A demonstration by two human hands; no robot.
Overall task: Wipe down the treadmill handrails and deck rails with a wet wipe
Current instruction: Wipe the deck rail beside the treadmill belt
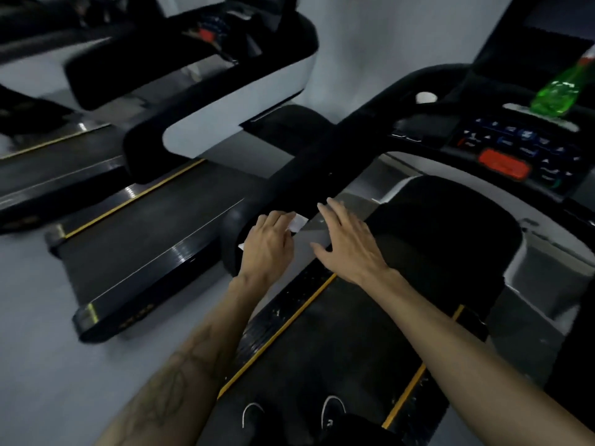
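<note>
Pressed under the left hand [269, 241], a white wet wipe [296, 224] lies on the near end of the treadmill's left handrail [309, 175], and the fingers curl over it so that only its corners show, one past the fingertips and one near the heel of the hand. Just beside it, the right hand [349, 241] hovers over the inner edge of the same handrail with its fingers straight and spread, holding nothing; whether it touches the rail cannot be told. Below both forearms runs the treadmill belt [325, 358], with yellow stripes along the deck rails [273, 336] on either side. Two dark shoes [331, 408] stand on the near end of the belt. At the far right the console [515, 149] carries a red button and a green spray bottle [557, 91] leaning on its upper ledge. Another treadmill [145, 226] stands to the left on the grey floor [58, 365].
</note>
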